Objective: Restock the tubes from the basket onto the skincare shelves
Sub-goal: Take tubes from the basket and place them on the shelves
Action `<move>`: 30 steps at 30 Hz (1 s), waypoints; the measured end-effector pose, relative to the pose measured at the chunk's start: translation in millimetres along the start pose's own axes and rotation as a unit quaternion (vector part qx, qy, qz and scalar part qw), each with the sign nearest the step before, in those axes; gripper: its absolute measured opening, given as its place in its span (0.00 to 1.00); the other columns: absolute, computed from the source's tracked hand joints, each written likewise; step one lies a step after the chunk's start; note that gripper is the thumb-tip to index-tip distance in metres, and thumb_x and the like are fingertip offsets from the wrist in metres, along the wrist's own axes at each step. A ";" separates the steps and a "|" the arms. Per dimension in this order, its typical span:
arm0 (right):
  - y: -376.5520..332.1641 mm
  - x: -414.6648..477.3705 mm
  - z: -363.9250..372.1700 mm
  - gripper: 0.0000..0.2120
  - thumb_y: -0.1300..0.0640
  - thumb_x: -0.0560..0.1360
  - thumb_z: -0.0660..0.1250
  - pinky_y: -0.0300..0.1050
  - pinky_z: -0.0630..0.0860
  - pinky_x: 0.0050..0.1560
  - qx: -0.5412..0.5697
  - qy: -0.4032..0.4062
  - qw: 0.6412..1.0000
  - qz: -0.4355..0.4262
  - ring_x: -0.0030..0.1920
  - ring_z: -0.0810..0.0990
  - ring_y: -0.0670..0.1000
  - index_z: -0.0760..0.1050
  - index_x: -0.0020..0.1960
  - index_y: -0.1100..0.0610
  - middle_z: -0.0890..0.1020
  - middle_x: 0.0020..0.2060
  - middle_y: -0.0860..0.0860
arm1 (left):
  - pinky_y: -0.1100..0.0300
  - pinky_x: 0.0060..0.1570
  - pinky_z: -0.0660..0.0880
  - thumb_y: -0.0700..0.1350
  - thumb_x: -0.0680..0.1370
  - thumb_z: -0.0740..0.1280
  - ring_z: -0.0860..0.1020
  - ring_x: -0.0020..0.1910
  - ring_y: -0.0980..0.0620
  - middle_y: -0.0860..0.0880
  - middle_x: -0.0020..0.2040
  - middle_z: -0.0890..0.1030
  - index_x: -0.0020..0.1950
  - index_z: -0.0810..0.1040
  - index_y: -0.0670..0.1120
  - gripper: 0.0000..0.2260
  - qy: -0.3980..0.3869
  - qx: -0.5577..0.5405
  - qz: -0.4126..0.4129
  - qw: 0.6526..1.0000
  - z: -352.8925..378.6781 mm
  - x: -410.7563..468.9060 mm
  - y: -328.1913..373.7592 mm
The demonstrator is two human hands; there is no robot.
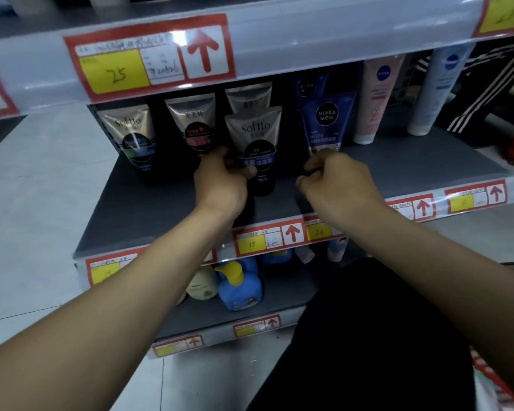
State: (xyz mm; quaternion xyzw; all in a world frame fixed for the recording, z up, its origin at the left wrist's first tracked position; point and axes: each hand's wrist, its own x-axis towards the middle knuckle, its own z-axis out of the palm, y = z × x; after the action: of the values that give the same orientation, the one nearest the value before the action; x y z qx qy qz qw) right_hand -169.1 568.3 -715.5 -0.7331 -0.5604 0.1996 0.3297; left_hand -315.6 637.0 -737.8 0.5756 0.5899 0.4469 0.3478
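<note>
Left hand (220, 180) wrapped around the lower part of a grey Softto tube (254, 143), thumb across its blue label band, tube upright on its black cap on the grey shelf (149, 215). Right hand (337, 180) curled near-closed at the foot of a blue Nivea Men tube (327, 120), fingertips (310, 166) pinched on something dark there; whether on the tube's cap, cannot tell. Behind the left hand, a second grey tube (248, 96); left of that hand, a gold tube with a red label (192, 121), then another Softto tube (132, 134) farther left. Beyond the right hand, to its right, a pink Nivea tube (376, 96) and a white tube (436, 90). Below both wrists, price tags (269, 238) with red arrows along the shelf edge. Under the left forearm, a blue pump bottle (241, 287) on the lower shelf.
</note>
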 end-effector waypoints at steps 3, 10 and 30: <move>-1.5 -4.8 -0.2 0.13 0.53 0.77 0.65 0.39 0.69 0.51 -0.027 -0.032 0.999 0.002 0.56 0.78 0.55 0.76 0.60 0.54 0.81 0.54 0.55 | 0.55 0.56 0.77 0.35 0.74 0.72 0.80 0.51 0.49 0.48 0.46 0.82 0.55 0.78 0.41 0.11 0.009 0.002 -0.001 1.000 -29.1 -5.0 -10.7; -8.6 -11.1 7.5 0.11 0.51 0.77 0.66 0.28 0.63 0.34 -0.038 -0.059 0.997 -0.028 0.45 0.75 0.47 0.75 0.57 0.52 0.80 0.43 0.48 | 0.60 0.49 0.76 0.36 0.72 0.73 0.81 0.47 0.50 0.52 0.44 0.81 0.50 0.77 0.49 0.12 0.097 0.070 0.008 0.993 -138.5 0.0 -52.5; 38.9 -134.1 -123.3 0.26 0.43 0.77 0.58 0.59 0.69 0.65 -0.249 0.106 0.962 -0.011 0.67 0.69 0.61 0.65 0.71 0.53 0.70 0.68 0.57 | 0.50 0.72 0.60 0.60 0.75 0.57 0.63 0.71 0.42 0.41 0.71 0.67 0.77 0.60 0.47 0.33 -0.137 0.332 0.342 0.868 3.5 -156.9 106.6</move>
State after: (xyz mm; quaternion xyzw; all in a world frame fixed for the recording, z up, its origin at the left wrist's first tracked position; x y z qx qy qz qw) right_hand -99.7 402.4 -666.6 -0.8030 -0.5620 -0.0291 0.1962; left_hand -258.1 475.5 -656.5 0.8785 0.4157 0.2320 0.0385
